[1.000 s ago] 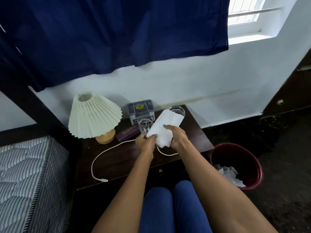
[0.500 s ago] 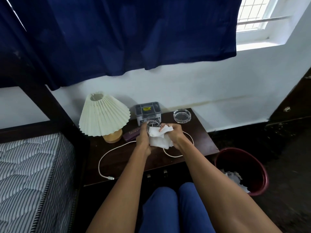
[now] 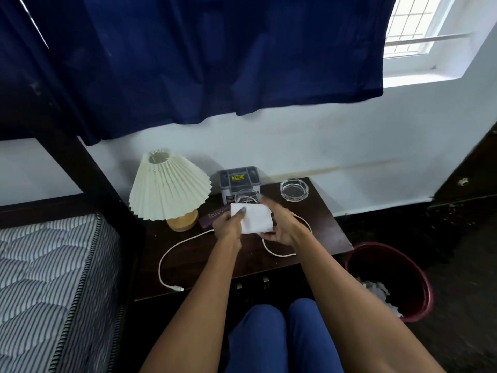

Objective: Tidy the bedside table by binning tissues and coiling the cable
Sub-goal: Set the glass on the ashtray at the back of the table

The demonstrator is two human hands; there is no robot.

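— Tissue (image 3: 255, 218)?
— Folded white, held up over the middle of the desk (image 3: 326, 227), between both hands.
— Grip on the left?
— Left hand (image 3: 228, 226) pinching the tissue's left edge, thumb lying across the front.
— And the right?
— Right hand (image 3: 279, 224) curled round the right edge and the underside, fingers closed on the paper.
— Cable (image 3: 172, 251)?
— White, uncoiled, lying on the dark desk: one loop out to the left ending in a plug near the front edge, another loop showing under the right wrist.
— Bin (image 3: 419, 286)?
— Dark red, on the floor just right of the desk, crumpled white tissues (image 3: 382, 294) already inside.
— Rest of the desk?
— Pleated cream lamp (image 3: 169, 189) at the back left, grey box (image 3: 238, 179) with a yellow label behind the hands, drinking glass (image 3: 246, 196) right behind the tissue, glass ashtray (image 3: 294, 189) at the back right, flat purple case (image 3: 212, 218) beside the lamp base.
— Elsewhere?
— Striped mattress (image 3: 53, 278) to the left, navy curtain (image 3: 201, 57) above, blue-clad knees (image 3: 279, 335) below.
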